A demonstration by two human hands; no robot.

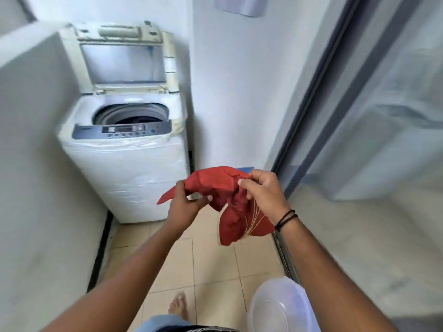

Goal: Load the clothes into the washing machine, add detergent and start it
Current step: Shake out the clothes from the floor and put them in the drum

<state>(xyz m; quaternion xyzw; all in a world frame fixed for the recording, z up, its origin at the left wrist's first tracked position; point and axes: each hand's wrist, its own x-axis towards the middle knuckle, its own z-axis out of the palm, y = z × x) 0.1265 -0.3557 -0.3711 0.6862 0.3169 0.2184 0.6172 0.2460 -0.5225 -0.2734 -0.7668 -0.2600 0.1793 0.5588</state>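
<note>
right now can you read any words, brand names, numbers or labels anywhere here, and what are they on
No text can be read in this view.
Control panel on the washing machine: display marks and button labels, too blurred to read.
Sticker on the right side of the raised lid: printed lines, too small and blurred to read.
Red cloth held in the left hand and right hand: no print visible.

Red cloth (223, 188), held before open washing machine (124, 130)
Left hand (184, 204) and right hand (263, 195) grip it; lid (123, 63) upright.
</note>
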